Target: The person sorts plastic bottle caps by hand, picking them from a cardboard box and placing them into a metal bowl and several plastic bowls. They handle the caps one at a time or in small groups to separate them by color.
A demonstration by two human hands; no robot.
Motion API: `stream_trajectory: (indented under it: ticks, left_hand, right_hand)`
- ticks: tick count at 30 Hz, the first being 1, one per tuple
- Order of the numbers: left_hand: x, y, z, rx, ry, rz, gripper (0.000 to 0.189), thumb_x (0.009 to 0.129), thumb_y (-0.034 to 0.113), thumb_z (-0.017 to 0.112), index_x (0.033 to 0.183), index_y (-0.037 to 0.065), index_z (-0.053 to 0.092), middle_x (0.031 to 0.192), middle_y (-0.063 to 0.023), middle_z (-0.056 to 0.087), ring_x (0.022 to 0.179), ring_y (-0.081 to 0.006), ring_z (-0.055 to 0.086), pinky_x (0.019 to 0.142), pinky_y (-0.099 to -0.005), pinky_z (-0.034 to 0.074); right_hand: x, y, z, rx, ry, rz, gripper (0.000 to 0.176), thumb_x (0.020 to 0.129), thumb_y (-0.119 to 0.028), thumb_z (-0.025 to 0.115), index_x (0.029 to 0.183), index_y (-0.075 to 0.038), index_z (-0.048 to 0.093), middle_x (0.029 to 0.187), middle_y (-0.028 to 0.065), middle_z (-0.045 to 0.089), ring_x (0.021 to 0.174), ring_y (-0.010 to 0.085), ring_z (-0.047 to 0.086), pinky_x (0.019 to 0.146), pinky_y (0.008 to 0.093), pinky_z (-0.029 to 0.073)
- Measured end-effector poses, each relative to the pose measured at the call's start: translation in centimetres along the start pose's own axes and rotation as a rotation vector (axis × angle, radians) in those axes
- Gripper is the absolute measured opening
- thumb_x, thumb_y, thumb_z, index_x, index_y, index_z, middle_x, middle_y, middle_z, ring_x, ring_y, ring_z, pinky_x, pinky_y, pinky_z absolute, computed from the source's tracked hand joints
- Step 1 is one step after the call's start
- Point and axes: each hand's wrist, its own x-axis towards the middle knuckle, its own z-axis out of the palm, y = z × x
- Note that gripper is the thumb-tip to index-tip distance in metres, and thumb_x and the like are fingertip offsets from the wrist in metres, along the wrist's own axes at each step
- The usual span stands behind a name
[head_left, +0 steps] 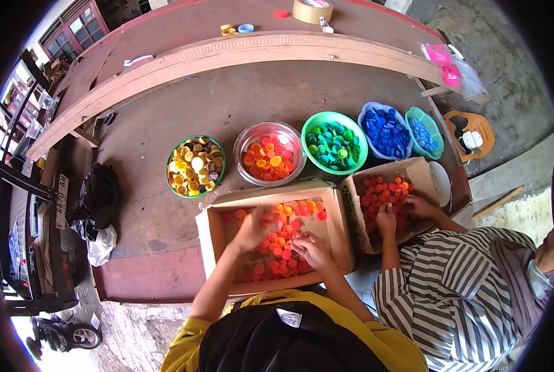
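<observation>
Both hands, two boxes, five bowls

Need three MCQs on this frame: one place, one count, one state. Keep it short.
1. Where are the wearer's left hand and right hand?
A) in a green bowl B) in the box of red and orange caps C) on the tape roll
2. How many bowls stand in the row?
A) three B) five C) seven
3. The bowl of yellow caps is:
A) overturned B) empty C) upright, filled
Answers: 1 B, both hands are among its caps; 2 B, five, yellow through blue; 3 C, caps sit inside its rim.
</observation>
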Motion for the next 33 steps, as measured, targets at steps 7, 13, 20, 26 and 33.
stream_trajectory:
  ticks: [7, 13, 20, 26, 33]
  left_hand:
    - [10.3, 4.7, -3.1, 0.089, 0.261, 0.228, 0.052, 0.082, 0.024, 0.062, 0.119, -0.003, 0.038, 0.112, -0.0196, 0.051, 0.106, -0.0265, 0.051, 0.089, -0.0339, 0.042]
    - [6.2, 3.1, -1.7, 0.120, 0.282, 0.182, 0.062, 0.083, 0.024, 0.059, 0.130, 0.000, 0.026, 0.126, -0.0197, 0.035, 0.116, -0.0303, 0.040, 0.098, -0.0378, 0.034]
    - [-5.5, -2.1, 1.0, 0.131, 0.303, -0.025, 0.036, 0.075, 0.007, 0.061, 0.108, 0.001, 0.046, 0.103, -0.0172, 0.045, 0.097, -0.0323, 0.048, 0.085, -0.0390, 0.042]
    - [-9.6, -8.7, 3.4, 0.551, 0.023, -0.010, 0.041, 0.073, 0.011, 0.063, 0.110, 0.005, 0.046, 0.115, -0.0165, 0.039, 0.107, -0.0352, 0.042, 0.090, -0.0393, 0.040]
    - [-9.6, -9.3, 3.8, 0.525, -0.120, -0.074, 0.039, 0.073, 0.011, 0.062, 0.109, 0.006, 0.046, 0.115, -0.0152, 0.038, 0.106, -0.0345, 0.045, 0.089, -0.0394, 0.041]
  right_hand:
    - [-0.3, 0.1, -0.9, -0.051, 0.065, 0.053, 0.011, 0.080, -0.006, 0.059, 0.088, -0.008, 0.052, 0.084, 0.0035, 0.057, 0.081, 0.0133, 0.058, 0.067, 0.0230, 0.046]
    - [1.1, 0.5, -2.8, -0.266, 0.021, 0.035, 0.020, 0.079, -0.008, 0.060, 0.097, -0.006, 0.051, 0.084, 0.0040, 0.057, 0.076, 0.0113, 0.057, 0.062, 0.0217, 0.045]
    - [4.9, -5.6, 2.8, -0.138, -0.026, -0.091, 0.068, 0.079, -0.004, 0.058, 0.133, -0.001, 0.017, 0.107, 0.0141, 0.050, 0.095, 0.0223, 0.056, 0.080, 0.0335, 0.050]
    - [10.5, -12.1, 8.1, -0.520, -0.109, -0.318, 0.065, 0.080, -0.004, 0.053, 0.136, -0.005, 0.020, 0.135, 0.0176, 0.031, 0.120, 0.0283, 0.038, 0.095, 0.0348, 0.039]
    - [9.4, -9.8, 4.2, -0.839, 0.102, -0.796, 0.024, 0.078, 0.001, 0.053, 0.101, -0.002, 0.058, 0.097, 0.0088, 0.062, 0.083, 0.0143, 0.061, 0.071, 0.0264, 0.048]
